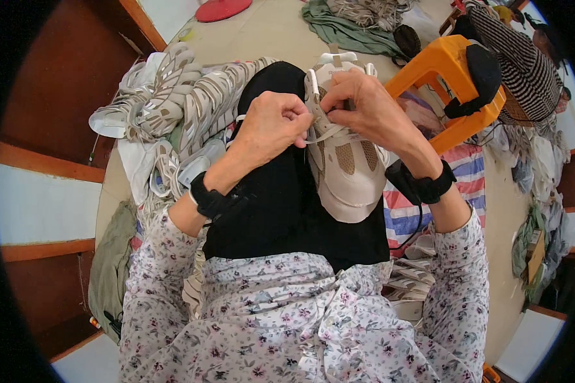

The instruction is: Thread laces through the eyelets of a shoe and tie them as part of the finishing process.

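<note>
Shoe (349, 165) lies on my black-clad lap (255, 210), toe toward six o'clock; at ten, my left hand (275, 124) pinches its lace (326, 134); at one, my right hand (366, 105) curls, its hold indiscernible; orange stool (421, 64) at two.

Bright, even light; fisheye-bent edges

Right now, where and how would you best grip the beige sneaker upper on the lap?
Beige sneaker upper: likely by the rounded toe, from the wearer's body side, fingers across its width. The toe points toward the body and lies uncovered; left hand and right hand crowd the lace farther up.
</note>
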Demonstrator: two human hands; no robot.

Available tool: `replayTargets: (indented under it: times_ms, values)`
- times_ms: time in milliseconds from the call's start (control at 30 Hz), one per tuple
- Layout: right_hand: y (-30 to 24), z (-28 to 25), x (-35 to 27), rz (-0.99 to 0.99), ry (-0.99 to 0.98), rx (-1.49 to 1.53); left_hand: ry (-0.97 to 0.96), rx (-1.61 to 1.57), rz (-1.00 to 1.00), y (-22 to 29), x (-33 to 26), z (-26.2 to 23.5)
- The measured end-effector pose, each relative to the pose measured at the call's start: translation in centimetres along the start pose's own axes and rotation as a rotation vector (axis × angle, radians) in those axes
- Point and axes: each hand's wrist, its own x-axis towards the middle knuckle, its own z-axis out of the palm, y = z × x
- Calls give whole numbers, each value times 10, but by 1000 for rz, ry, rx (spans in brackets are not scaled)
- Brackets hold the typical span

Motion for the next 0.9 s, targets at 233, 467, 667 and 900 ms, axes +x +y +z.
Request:
replayTargets:
  times_ms: [233,467,667,900]
  values:
    - [-9,1,-7,-137,96,-256,62,-41,13,7,3,5]
    - [-10,-59,-47,265,424,-93,159,292,504,30,40,27]
    - [7,4,-76,434,622,400,52,397,522,34,52,46]
    - [9,33,-75,550,756,366,-81,405,520,40,58,50]
